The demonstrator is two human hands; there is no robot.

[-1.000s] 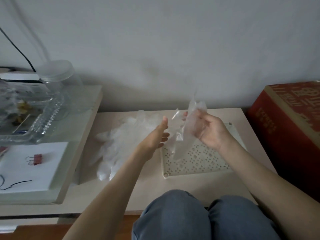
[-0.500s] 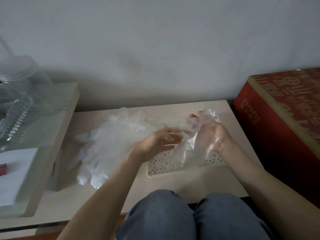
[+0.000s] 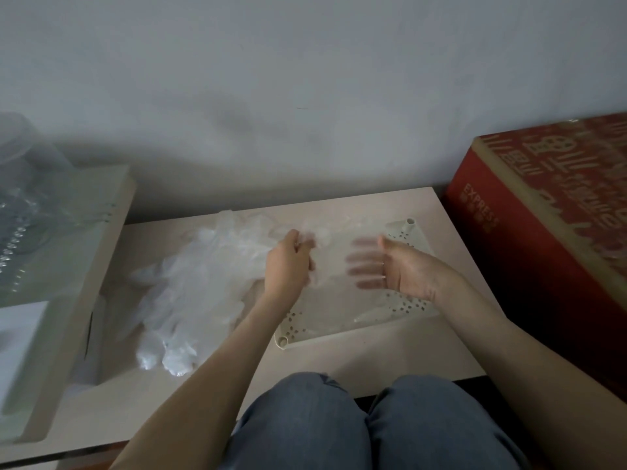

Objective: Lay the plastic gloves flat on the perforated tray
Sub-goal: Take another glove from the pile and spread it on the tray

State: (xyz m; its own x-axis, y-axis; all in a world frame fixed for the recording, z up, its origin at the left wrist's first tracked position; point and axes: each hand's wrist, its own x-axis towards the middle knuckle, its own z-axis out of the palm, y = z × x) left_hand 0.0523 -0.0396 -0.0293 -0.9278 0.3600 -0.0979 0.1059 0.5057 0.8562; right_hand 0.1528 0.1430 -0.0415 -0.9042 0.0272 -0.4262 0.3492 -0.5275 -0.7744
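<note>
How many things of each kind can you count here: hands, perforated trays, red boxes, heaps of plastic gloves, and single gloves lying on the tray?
Hands: 2 (left hand, right hand)
Perforated tray: 1
Red box: 1
Heap of plastic gloves: 1
Glove on the tray: 1
Total: 6

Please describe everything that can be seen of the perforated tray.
The perforated tray is a cream, plastic-looking rectangle with rows of round holes and short tube sockets at two corners. It lies flat on the pale table, right of the glove pile. A clear plastic glove covers its middle. The blurred right hand is open above it; contact is unclear.
</note>
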